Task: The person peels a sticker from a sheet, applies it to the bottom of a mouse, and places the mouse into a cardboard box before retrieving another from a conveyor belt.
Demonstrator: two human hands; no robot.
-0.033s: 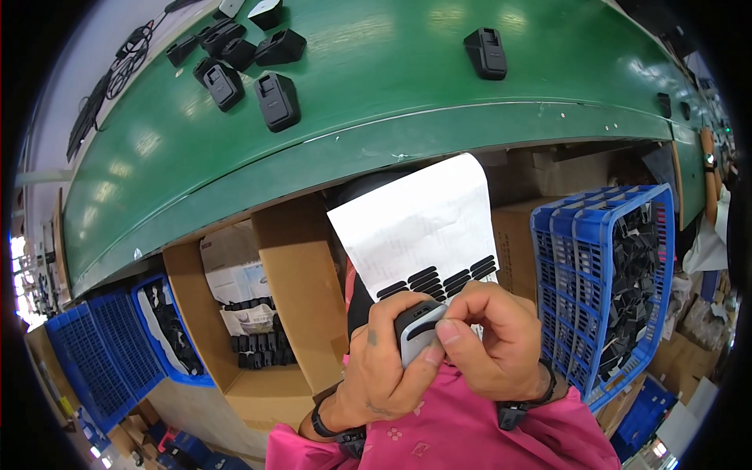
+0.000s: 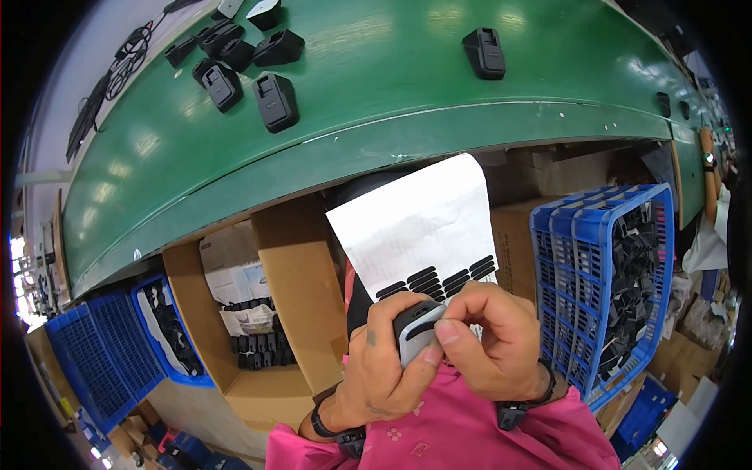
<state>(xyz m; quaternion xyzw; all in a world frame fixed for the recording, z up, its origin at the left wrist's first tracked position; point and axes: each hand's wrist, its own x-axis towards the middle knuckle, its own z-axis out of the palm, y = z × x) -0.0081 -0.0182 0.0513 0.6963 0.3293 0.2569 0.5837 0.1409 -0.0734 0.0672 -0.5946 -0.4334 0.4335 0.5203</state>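
A small grey-and-black case (image 2: 415,343) is held by the left fingers (image 2: 384,317). Its edge is met by the narrowed right fingers (image 2: 450,333); whether anything is pinched there cannot be told. Beyond both, a white sheet (image 2: 415,223) is seen.

A green workbench (image 2: 376,70) and blue crate (image 2: 605,243) of parts (image 2: 634,274) suggest a workshop

In front of you, the glossy green bench (image 2: 376,78) carries a loose cluster of black plastic holders (image 2: 222,88) toward its left, a lone black holder (image 2: 489,55) right of centre, and two small dark pieces (image 2: 664,104) farther right.
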